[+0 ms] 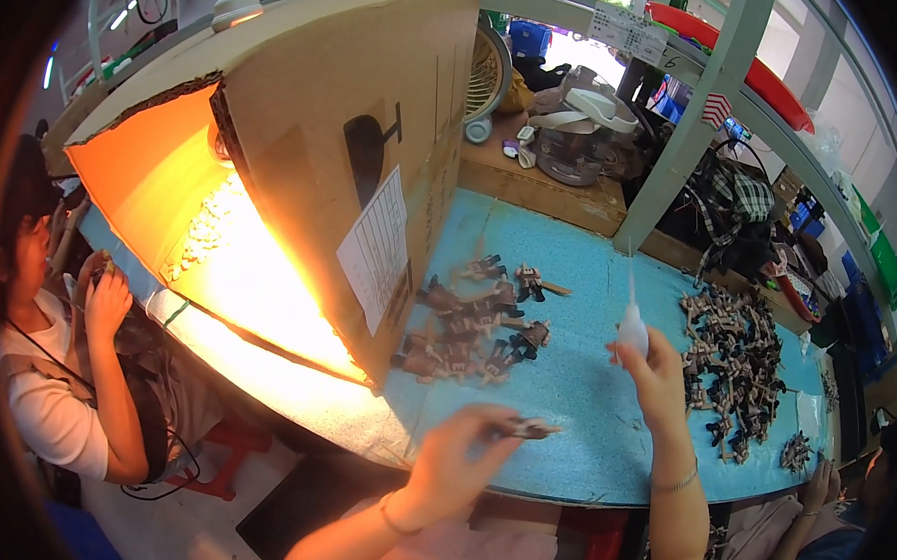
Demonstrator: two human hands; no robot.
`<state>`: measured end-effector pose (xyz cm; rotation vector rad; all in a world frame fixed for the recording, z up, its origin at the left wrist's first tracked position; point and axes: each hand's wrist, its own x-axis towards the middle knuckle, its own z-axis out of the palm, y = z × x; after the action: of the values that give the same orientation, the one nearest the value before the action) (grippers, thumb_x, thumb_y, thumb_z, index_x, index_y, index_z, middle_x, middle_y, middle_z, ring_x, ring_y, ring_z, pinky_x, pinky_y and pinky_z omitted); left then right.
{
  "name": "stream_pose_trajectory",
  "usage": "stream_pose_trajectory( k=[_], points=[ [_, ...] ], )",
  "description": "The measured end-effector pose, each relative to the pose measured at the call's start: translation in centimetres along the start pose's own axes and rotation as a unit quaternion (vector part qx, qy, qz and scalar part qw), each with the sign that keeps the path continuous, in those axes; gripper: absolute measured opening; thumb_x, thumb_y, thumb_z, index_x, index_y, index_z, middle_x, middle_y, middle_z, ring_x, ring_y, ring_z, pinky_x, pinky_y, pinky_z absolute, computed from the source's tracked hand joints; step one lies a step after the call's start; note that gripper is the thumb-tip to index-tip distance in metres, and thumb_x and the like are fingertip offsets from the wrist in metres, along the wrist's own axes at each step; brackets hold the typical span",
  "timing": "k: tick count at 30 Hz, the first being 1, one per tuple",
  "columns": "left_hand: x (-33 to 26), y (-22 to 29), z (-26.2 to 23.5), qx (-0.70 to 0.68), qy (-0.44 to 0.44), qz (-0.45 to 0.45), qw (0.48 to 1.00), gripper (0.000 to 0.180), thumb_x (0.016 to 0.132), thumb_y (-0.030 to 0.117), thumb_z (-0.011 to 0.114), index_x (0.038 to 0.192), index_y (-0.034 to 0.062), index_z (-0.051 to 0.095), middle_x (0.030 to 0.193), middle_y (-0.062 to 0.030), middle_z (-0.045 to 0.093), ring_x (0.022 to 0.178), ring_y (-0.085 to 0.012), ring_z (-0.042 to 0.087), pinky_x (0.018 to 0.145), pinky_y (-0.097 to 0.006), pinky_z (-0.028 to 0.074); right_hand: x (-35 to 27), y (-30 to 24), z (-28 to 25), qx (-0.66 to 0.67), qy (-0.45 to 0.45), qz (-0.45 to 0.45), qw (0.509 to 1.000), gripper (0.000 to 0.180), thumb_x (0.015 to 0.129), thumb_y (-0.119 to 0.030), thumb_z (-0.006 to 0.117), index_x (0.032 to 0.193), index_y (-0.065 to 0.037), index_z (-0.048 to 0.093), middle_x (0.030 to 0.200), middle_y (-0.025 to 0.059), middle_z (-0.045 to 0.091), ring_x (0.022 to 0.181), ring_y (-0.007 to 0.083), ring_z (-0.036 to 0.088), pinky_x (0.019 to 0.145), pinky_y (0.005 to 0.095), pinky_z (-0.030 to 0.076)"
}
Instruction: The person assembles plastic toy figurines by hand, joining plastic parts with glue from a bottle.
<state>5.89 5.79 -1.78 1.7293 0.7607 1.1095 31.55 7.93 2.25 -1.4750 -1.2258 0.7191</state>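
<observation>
My left hand (464, 457) is closed in a pinch on a small figurine (527, 429), held just above the near edge of the blue tabletop (573, 375). My right hand (655, 373) grips a small white squeeze bottle (632, 330) with a long thin nozzle pointing up. Beyond my left hand lies a loose group of similar dark and tan figurines (475, 324), partly blurred. One figurine (531, 282) at that group's right side has a tan stick-like piece poking out. Right of my right hand spreads a large pile of figurines (732, 363).
A large cardboard box (360, 94), brightly lit inside, stands at left with small pieces in it. Behind are a fan (487, 73), a clear round container (575, 139) and a green metal post (687, 119). A person (73, 396) sits at left; another person's hands (821, 486) are at lower right.
</observation>
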Motion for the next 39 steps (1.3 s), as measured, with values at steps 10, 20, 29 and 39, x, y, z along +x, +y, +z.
stream_pose_trajectory(
  k=[10, 20, 29, 39],
  points=[
    [-3.6, 1.1, -2.9, -0.168, 0.141, -0.024, 0.975, 0.026, 0.081, -0.005, 0.06, 0.103, -0.0018, 0.047, 0.104, -0.0195, 0.061, 0.095, -0.0218, 0.061, 0.084, -0.032, 0.049, -7.0, -2.2, 3.4, 0.166, -0.024, -0.041, 0.985, 0.027, 0.084, -0.015, 0.064, 0.1, 0.0, 0.05, 0.087, 0.0084, 0.061, 0.073, 0.0107, 0.057, 0.061, 0.0213, 0.045],
    [-2.5, 1.6, -4.8, 0.223, 0.217, 0.22, 0.924, 0.034, 0.063, 0.004, 0.077, 0.088, 0.0054, 0.054, 0.103, -0.0138, 0.064, 0.092, -0.0269, 0.062, 0.073, -0.033, 0.051, -9.6, -5.0, 5.0, 0.068, 0.088, -0.262, 0.959, 0.05, 0.081, -0.05, 0.061, 0.095, -0.004, 0.047, 0.078, 0.0035, 0.044, 0.063, 0.0125, 0.041, 0.06, 0.0268, 0.036],
    [-3.0, 1.6, -4.7, 0.29, 0.209, 0.256, 0.898, 0.037, 0.061, 0.006, 0.076, 0.09, 0.0077, 0.052, 0.104, -0.0106, 0.063, 0.091, -0.0273, 0.061, 0.073, -0.032, 0.049, -12.8, -6.2, 4.9, -0.032, 0.084, -0.401, 0.912, 0.049, 0.079, -0.056, 0.06, 0.087, -0.01, 0.044, 0.073, -0.001, 0.042, 0.058, 0.0126, 0.041, 0.057, 0.0292, 0.031],
    [-3.6, 2.3, -4.7, 0.315, 0.173, 0.234, 0.904, 0.036, 0.068, 0.01, 0.076, 0.09, 0.0088, 0.048, 0.104, -0.012, 0.061, 0.097, -0.03, 0.057, 0.079, -0.036, 0.051, -12.9, -6.6, 5.2, -0.064, 0.079, -0.388, 0.916, 0.048, 0.077, -0.054, 0.063, 0.086, -0.01, 0.044, 0.074, -0.0007, 0.042, 0.058, 0.013, 0.042, 0.056, 0.0296, 0.031]
  ],
)
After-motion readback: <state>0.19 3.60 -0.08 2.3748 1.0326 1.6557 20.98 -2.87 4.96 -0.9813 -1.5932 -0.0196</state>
